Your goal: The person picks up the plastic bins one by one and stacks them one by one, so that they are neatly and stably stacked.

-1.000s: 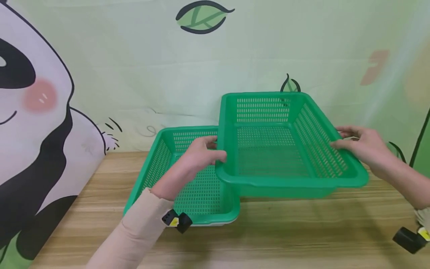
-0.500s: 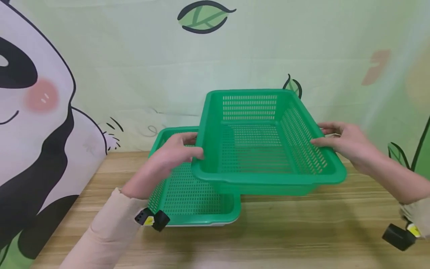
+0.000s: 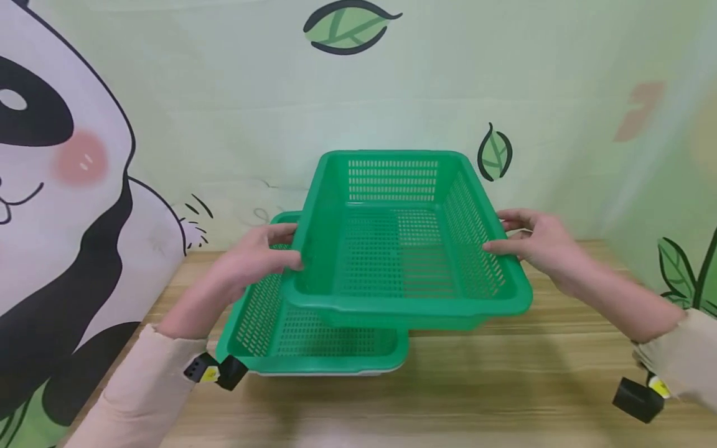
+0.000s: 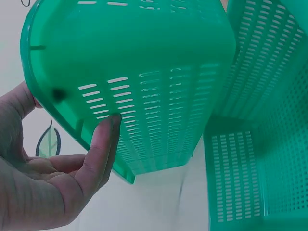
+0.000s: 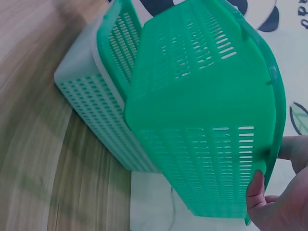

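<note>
Both hands hold up a rectangular green plastic basket with slotted walls, its open top tilted toward the head camera. My left hand grips the left rim, thumb over the inner side and fingers underneath. On the opposite rim my right hand pinches in the same way. Below and to the left stands a second green basket, partly hidden by the raised one. Seen from the right wrist, this lower basket sits inside a white slotted basket resting on the table.
A wood-grain table lies under the baskets. Behind it hangs a pale green cloth printed with a panda and leaves. A small black camera is strapped at the left sleeve, another black camera at the right.
Both hands have carried the raised basket steadily leftward, so it now overlaps much more of the lower basket. The lower basket has stayed in place.
</note>
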A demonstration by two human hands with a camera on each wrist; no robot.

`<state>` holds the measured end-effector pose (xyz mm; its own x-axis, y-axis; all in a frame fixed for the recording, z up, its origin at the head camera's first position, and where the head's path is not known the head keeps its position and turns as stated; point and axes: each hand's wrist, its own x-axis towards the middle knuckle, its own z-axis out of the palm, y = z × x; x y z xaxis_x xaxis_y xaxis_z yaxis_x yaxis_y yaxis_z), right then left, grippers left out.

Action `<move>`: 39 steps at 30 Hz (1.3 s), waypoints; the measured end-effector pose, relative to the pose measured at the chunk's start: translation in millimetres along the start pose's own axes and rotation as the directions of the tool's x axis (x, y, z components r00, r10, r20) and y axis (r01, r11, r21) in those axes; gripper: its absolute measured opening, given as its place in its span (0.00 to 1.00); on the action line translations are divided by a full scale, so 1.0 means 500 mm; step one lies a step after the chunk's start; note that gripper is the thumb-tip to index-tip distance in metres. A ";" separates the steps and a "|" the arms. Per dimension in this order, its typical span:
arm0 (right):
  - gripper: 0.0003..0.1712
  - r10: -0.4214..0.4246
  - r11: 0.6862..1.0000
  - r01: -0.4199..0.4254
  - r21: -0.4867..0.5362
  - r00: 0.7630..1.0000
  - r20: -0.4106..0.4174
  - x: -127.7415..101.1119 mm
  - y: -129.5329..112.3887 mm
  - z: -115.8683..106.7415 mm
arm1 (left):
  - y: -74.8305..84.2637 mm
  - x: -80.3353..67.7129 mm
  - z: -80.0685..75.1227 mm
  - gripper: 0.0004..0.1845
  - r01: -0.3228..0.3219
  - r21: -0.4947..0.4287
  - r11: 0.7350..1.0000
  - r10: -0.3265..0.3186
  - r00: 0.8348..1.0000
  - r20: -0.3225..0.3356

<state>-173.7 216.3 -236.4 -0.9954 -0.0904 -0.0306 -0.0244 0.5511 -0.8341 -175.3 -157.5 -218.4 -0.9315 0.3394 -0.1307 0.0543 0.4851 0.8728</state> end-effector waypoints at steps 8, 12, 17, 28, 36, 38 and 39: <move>0.42 -0.046 0.996 0.047 0.074 0.999 -0.003 -0.008 -0.018 0.036 | -0.027 -0.020 -0.040 0.40 -0.031 0.075 0.997 0.030 1.000 0.008; 0.42 -0.070 0.990 0.071 0.123 0.997 -0.012 -0.014 -0.021 0.048 | -0.035 -0.025 -0.053 0.39 -0.066 0.106 0.992 0.065 0.998 0.015; 0.42 -0.073 0.985 0.074 0.155 0.997 -0.010 -0.026 -0.023 0.052 | -0.043 -0.026 -0.060 0.36 -0.094 0.144 0.985 0.092 0.996 0.018; 0.40 -0.066 0.969 0.064 0.238 0.998 -0.001 -0.040 -0.030 0.063 | -0.061 -0.028 -0.070 0.36 -0.132 0.184 0.974 0.130 0.991 0.025; 0.39 -0.071 0.961 0.073 0.266 0.997 -0.014 -0.041 -0.039 0.065 | -0.067 -0.026 -0.072 0.36 -0.147 0.168 0.975 0.145 0.989 0.028; 0.39 -0.077 0.959 0.077 0.273 0.997 -0.013 -0.042 -0.038 0.064 | -0.066 -0.026 -0.071 0.35 -0.144 0.165 0.976 0.143 0.990 0.020; 0.39 -0.077 0.958 0.077 0.276 0.997 -0.011 -0.042 -0.037 0.064 | -0.066 -0.026 -0.070 0.35 -0.142 0.164 0.976 0.141 0.990 0.018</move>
<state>-149.4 181.7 -238.0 -0.9915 -0.1238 0.0395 -0.0745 0.2925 -0.9534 -177.7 -206.2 -228.9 -0.9081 0.4186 -0.0148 0.2439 0.5573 0.7937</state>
